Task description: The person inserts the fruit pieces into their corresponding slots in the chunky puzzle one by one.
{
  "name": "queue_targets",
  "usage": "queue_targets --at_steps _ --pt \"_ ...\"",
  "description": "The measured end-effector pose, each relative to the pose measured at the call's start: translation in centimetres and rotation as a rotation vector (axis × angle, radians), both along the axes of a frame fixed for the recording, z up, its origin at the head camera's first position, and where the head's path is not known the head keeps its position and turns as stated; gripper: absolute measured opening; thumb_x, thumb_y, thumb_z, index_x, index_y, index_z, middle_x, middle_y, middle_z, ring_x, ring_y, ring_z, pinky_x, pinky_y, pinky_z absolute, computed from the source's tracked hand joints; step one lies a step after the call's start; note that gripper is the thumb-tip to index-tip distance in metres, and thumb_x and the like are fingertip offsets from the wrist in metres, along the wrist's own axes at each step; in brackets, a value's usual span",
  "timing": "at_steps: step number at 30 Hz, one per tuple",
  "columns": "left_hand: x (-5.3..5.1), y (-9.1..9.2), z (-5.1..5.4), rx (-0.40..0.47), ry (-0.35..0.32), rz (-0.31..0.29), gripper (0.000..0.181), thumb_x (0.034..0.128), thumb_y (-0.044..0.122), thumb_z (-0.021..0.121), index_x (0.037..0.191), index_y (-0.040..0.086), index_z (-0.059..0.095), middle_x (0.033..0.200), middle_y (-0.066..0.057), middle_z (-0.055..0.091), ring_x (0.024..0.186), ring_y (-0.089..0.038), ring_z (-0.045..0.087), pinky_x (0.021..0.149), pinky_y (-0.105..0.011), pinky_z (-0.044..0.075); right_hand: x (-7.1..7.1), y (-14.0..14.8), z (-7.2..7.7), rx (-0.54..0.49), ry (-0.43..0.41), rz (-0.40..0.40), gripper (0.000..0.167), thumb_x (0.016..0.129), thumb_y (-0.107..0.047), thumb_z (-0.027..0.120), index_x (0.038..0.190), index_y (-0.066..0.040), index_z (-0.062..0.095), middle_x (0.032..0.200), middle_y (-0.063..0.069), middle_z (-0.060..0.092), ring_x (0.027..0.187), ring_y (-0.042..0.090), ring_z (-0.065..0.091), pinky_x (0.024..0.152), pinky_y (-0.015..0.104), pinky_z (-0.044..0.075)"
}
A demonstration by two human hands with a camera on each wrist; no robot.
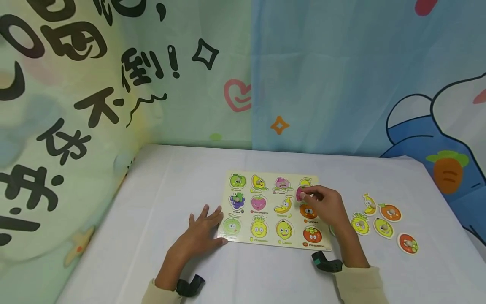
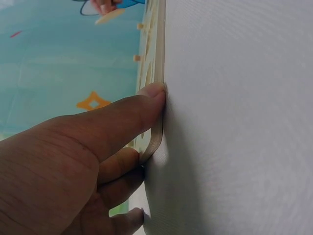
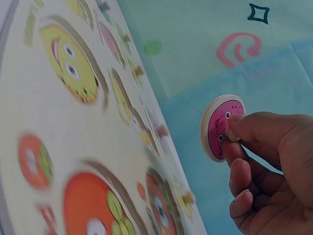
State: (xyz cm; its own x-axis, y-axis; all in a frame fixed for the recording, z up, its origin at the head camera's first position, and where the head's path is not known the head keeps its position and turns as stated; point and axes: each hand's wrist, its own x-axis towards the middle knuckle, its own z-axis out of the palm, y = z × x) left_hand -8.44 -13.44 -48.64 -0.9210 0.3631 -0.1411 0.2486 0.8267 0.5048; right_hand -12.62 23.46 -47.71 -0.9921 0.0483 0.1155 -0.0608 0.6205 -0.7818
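Observation:
My right hand (image 1: 327, 204) pinches the knob of a pink fruit puzzle piece (image 3: 216, 128) with dark dots and a face. It holds the piece above the right part of a wooden fruit puzzle board (image 1: 271, 213); in the right wrist view the piece is clear of the board. My left hand (image 1: 203, 232) lies spread at the board's front left corner. Its thumb (image 2: 154, 95) touches the front edge, and the other fingers are beside the corner. Some board pictures, such as the grapes (image 1: 237, 201), have knobs. My right hand covers part of the board's right column.
Right of the board lie loose pieces: a banana (image 1: 369, 204), an orange (image 1: 390, 212), a pineapple (image 1: 360, 223), a lemon (image 1: 383, 228) and a persimmon (image 1: 408, 244). A green piece is partly hidden by my right wrist. White cloth (image 1: 159, 190) covers the table; printed curtains hang behind.

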Motion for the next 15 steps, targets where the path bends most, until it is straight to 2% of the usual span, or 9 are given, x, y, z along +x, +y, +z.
queue_targets --at_steps 1,2,9,15 --pt "0.0 0.0 0.0 -0.001 0.001 0.001 0.074 0.0781 0.034 0.081 0.141 0.009 0.052 0.152 0.0 0.037 0.146 -0.034 0.014 0.108 -0.069 0.006 0.2 -0.6 0.7 -0.012 -0.016 0.01 0.024 0.092 -0.026 0.069 0.106 -0.006 0.072 0.082 0.006 0.06 0.075 0.022 0.048 0.055 0.027 0.041" --pt "0.0 0.0 0.0 -0.002 0.002 0.002 0.074 0.078 0.034 0.081 0.141 0.009 0.052 0.152 0.0 0.037 0.146 -0.034 0.014 0.108 -0.069 0.006 0.2 -0.9 0.7 -0.023 -0.026 0.019 0.022 0.092 -0.022 0.07 0.106 -0.006 0.072 0.083 0.007 0.06 0.076 0.023 0.048 0.056 0.025 0.04" --pt "-0.2 0.1 0.3 0.002 -0.002 -0.006 0.074 0.0777 0.033 0.081 0.141 0.008 0.051 0.152 -0.001 0.037 0.146 -0.036 0.014 0.107 -0.07 0.007 -0.5 -2.8 0.3 -0.044 -0.05 0.043 0.017 0.09 -0.017 0.07 0.104 -0.007 0.074 0.08 0.006 0.057 0.074 0.022 0.047 0.055 0.026 0.039" --pt "-0.1 0.1 0.2 0.01 -0.011 -0.006 0.074 0.078 0.032 0.081 0.141 0.007 0.052 0.152 -0.003 0.038 0.146 -0.037 0.013 0.107 -0.07 0.006 -0.9 -4.5 -0.1 -0.047 -0.028 0.101 0.015 0.09 -0.017 0.071 0.101 -0.008 0.074 0.076 0.003 0.058 0.07 0.021 0.047 0.058 0.03 0.039"
